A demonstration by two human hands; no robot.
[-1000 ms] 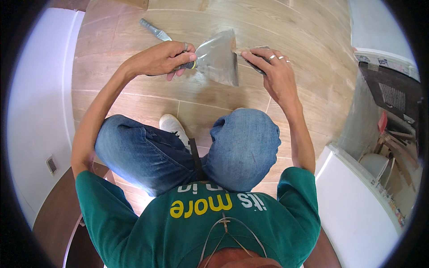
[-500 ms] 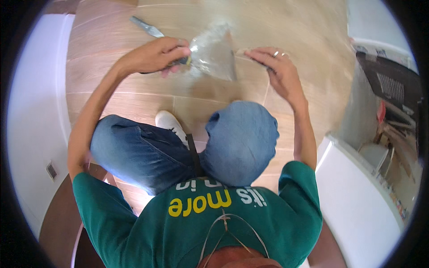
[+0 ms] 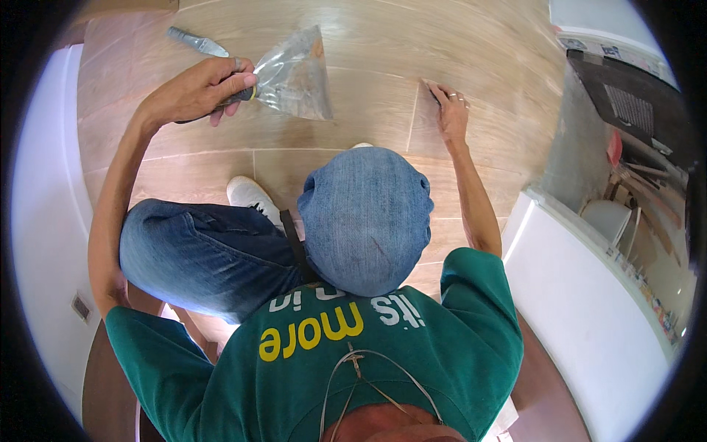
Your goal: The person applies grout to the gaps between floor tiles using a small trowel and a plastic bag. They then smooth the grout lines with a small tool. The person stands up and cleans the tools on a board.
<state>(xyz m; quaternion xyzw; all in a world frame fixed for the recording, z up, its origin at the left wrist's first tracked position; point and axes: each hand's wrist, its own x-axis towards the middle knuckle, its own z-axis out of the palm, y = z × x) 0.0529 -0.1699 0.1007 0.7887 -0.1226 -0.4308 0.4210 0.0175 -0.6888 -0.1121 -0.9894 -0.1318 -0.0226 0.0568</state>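
Scraper (image 3: 296, 82) in the left grip (image 3: 200, 92), out over the floor, ahead of the knees. Largest of all, the floor (image 3: 368, 121), in wood-look planks with pale seams. Then, at the left, a white wall (image 3: 40, 184); at the right, a low white partition (image 3: 589, 295), with wood scraps (image 3: 652, 195) beyond and a dark panel (image 3: 615, 99) farther forward. Next, a green shirt (image 3: 213, 383) with white and yellow lettering, and blue jeans (image 3: 364, 221), both knees bent, with a white shoe (image 3: 250, 195) between. Left grip: closed around the scraper's black handle (image 3: 241, 96), thumb near a yellow collar, broad metal blade toward the right, brownish smudge near its upper corner. Right grip (image 3: 451, 114): fingers curled narrowly over a thin dark piece (image 3: 433, 93), low by the floor and well apart from the scraper; contact with the planks impossible to tell. Just forward of the left grip, a grey tool (image 3: 195, 40) on the floor. Smallest, a ring (image 3: 237, 65) on the left grip and pale rings (image 3: 456, 96) on the right.
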